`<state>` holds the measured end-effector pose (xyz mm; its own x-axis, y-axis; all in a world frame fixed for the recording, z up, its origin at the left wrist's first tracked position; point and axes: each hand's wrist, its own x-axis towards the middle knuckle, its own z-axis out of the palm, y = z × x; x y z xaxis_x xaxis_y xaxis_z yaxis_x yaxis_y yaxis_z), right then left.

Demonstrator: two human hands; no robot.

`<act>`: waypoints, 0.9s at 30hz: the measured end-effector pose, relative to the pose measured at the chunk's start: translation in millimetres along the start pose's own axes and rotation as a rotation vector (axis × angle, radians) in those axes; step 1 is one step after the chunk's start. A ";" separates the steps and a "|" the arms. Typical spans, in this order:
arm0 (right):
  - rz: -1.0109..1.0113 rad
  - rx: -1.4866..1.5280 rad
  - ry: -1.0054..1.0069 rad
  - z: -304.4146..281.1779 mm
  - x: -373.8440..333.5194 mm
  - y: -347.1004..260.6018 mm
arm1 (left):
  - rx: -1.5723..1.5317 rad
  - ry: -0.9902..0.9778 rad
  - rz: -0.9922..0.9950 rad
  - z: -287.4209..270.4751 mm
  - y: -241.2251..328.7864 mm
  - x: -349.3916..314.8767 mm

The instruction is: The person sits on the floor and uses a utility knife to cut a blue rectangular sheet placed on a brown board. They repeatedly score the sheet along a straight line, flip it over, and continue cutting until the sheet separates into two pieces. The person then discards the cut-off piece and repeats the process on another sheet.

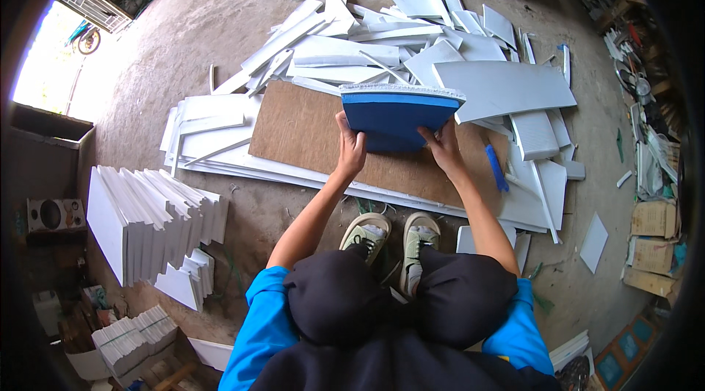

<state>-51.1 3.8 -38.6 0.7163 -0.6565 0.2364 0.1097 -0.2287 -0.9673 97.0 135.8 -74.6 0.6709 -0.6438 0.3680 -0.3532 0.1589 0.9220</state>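
Both my hands hold up a blue-faced foam panel [400, 118] above a brown wooden board [301, 123]. Its white upper edge looks rough and crumbly. My left hand [352, 144] grips the panel's lower left side, and my right hand [444, 144] grips the lower right, thumb against the blue face. To the right of my right hand, a blue tool [496, 168], perhaps a cutter, lies across the wooden board's right end. Beneath that board are white foam sheets [286, 171]. The panel's back face is hidden from me.
Beyond the board spreads a heap of white foam offcuts [345, 49], with a large curved sheet [507, 90] at its right. Upright white panels [147, 226] stand stacked at left, near a speaker box [55, 216]. Cardboard boxes [653, 219] line the right side. My shoes [366, 233] are close to the sheets.
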 end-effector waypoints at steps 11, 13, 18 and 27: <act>0.436 0.062 0.086 -33.0 31.5 1.8 | -0.105 -0.218 -0.099 20.1 19.1 6.4; 0.493 0.079 0.064 -38.0 26.6 30.8 | -0.173 -0.224 -0.220 29.8 4.8 -4.7; 0.666 -0.153 0.121 -40.8 -25.1 91.3 | -0.177 -0.279 -0.487 44.4 -36.9 -51.4; 0.377 -0.598 0.128 -22.9 -16.0 102.0 | 0.154 -0.181 -0.501 49.9 -52.9 -32.2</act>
<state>-67.1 -25.5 -139.0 0.5405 -0.8392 -0.0594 -0.5520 -0.3005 -0.7778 61.5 110.8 -141.3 0.6637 -0.7327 -0.1504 -0.1195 -0.3023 0.9457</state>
